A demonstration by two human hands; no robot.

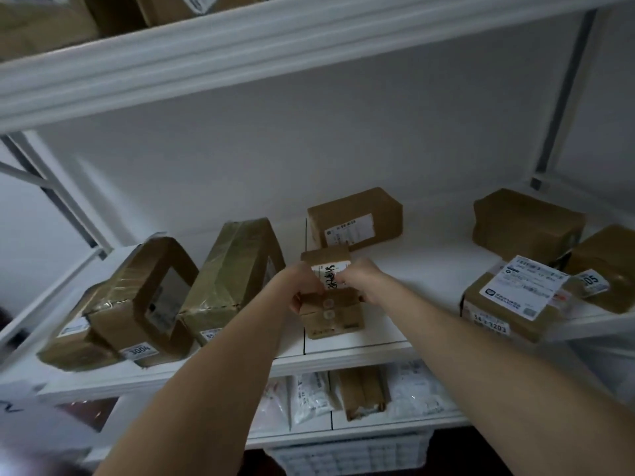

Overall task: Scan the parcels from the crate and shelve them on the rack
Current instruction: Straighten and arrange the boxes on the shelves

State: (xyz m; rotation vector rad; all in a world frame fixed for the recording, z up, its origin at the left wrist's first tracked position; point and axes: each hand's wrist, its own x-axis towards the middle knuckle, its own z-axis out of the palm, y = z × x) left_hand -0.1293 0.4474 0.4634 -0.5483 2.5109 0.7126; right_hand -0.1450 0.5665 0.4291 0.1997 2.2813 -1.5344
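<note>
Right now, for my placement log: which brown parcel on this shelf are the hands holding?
The small box with the handwritten white label, in the middle: left hand and right hand grip it; the other parcels lie untouched.

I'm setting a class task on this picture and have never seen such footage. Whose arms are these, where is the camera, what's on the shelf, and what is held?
No machine: a head-worn camera looks along the person's own bare arms. The left hand and right hand both grip a small parcel at the front of a white shelf. Other brown parcels lie there: box 3004 and a taped box at left, a labelled box behind, a white-labelled box at right.
</note>
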